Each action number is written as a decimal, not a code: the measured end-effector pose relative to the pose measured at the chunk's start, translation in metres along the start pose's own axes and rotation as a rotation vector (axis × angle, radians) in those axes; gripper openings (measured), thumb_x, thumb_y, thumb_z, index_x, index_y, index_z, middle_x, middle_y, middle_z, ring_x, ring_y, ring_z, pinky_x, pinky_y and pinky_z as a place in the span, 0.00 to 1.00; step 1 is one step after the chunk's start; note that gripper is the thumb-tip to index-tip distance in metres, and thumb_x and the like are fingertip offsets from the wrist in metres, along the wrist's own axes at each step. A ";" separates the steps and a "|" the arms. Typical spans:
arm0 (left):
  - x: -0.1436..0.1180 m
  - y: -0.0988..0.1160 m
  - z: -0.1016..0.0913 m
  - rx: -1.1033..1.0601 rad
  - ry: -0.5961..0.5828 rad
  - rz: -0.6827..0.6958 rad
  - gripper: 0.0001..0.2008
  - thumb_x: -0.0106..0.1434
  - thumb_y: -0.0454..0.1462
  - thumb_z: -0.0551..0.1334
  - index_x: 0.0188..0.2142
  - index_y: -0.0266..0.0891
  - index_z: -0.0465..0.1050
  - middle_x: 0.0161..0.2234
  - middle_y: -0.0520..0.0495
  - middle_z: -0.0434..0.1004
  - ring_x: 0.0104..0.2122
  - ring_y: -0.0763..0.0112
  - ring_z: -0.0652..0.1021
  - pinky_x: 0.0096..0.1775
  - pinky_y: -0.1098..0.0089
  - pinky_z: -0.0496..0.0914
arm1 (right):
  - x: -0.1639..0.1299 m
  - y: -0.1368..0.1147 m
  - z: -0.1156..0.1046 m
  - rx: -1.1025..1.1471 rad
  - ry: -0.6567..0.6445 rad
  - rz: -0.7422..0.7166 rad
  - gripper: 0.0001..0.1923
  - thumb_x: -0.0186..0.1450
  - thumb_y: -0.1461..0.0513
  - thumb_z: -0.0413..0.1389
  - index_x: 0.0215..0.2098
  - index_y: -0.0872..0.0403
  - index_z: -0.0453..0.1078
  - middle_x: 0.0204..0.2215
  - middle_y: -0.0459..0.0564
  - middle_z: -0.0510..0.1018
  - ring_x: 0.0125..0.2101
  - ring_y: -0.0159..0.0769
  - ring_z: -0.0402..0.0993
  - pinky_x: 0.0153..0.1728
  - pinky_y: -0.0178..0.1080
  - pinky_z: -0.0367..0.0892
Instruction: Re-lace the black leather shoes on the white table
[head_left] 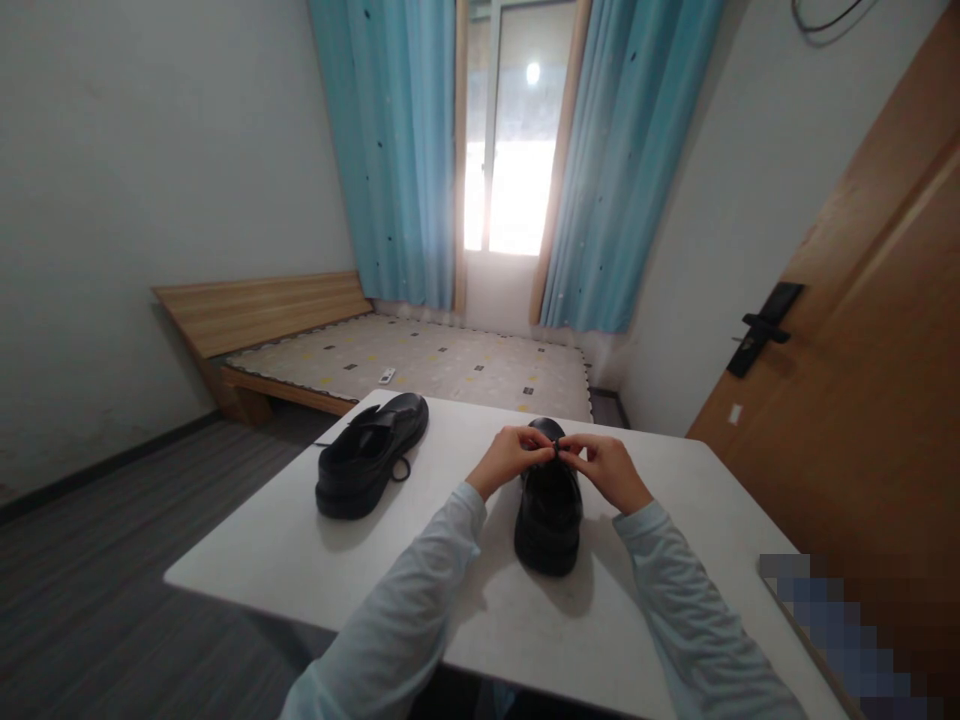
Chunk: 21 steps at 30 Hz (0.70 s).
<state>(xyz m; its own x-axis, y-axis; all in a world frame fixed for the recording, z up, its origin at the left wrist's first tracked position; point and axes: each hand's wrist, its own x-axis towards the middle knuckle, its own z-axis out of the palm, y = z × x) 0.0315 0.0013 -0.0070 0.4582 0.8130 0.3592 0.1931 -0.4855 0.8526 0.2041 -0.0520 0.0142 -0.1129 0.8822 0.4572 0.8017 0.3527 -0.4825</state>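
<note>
A black shoe [547,530] stands on the white table with its heel toward me and its toe pointing away. Over its front, my left hand [517,455] and my right hand [600,465] meet from either side, fingertips pinched together on the black shoelace [556,449]. The fingers cover most of the lace, so its exact shape is hidden. Another black shoe [356,485] rests to the left, apart from both hands, with a loop of its lace hanging onto the table.
The white table [465,440] has its far edge close to a bed [450,365] on which a small white remote [387,376] lies. A wooden door [862,330] with a black handle is at the right. Blue curtains [401,150] hang by the window.
</note>
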 end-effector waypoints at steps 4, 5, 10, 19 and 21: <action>-0.001 0.003 -0.002 0.032 -0.029 0.020 0.09 0.51 0.38 0.63 0.30 0.35 0.77 0.29 0.48 0.78 0.32 0.71 0.75 0.36 0.72 0.67 | 0.001 0.001 0.000 0.092 -0.034 0.010 0.09 0.56 0.57 0.57 0.31 0.54 0.75 0.21 0.45 0.75 0.20 0.30 0.63 0.23 0.33 0.56; -0.001 0.004 -0.003 0.038 -0.038 0.023 0.09 0.52 0.38 0.63 0.31 0.35 0.77 0.29 0.49 0.78 0.32 0.71 0.75 0.37 0.72 0.67 | 0.001 0.001 0.000 0.124 -0.040 0.014 0.09 0.56 0.58 0.57 0.30 0.55 0.74 0.21 0.45 0.75 0.20 0.30 0.63 0.23 0.33 0.56; -0.003 0.011 -0.004 0.072 -0.048 0.053 0.07 0.52 0.36 0.62 0.30 0.36 0.75 0.29 0.50 0.77 0.33 0.72 0.75 0.39 0.71 0.67 | 0.001 0.001 0.001 0.323 -0.090 0.055 0.08 0.55 0.59 0.57 0.28 0.56 0.71 0.22 0.46 0.73 0.24 0.32 0.67 0.26 0.34 0.60; -0.005 0.016 -0.002 0.116 -0.008 0.090 0.06 0.52 0.35 0.61 0.29 0.35 0.74 0.26 0.50 0.76 0.29 0.73 0.74 0.35 0.75 0.67 | 0.002 0.000 0.002 0.575 -0.133 0.173 0.11 0.52 0.56 0.59 0.26 0.56 0.66 0.21 0.44 0.70 0.23 0.31 0.68 0.27 0.35 0.65; -0.005 0.017 -0.003 0.133 -0.009 0.074 0.07 0.52 0.36 0.61 0.29 0.35 0.74 0.26 0.50 0.76 0.29 0.73 0.75 0.35 0.75 0.67 | 0.002 0.000 0.003 0.581 -0.135 0.176 0.11 0.52 0.56 0.59 0.26 0.56 0.66 0.21 0.44 0.70 0.23 0.31 0.69 0.27 0.35 0.65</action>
<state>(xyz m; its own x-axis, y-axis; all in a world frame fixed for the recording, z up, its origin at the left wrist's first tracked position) 0.0300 -0.0103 0.0072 0.4832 0.7706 0.4155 0.2711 -0.5830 0.7660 0.2025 -0.0493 0.0128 -0.1117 0.9607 0.2542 0.3689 0.2776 -0.8870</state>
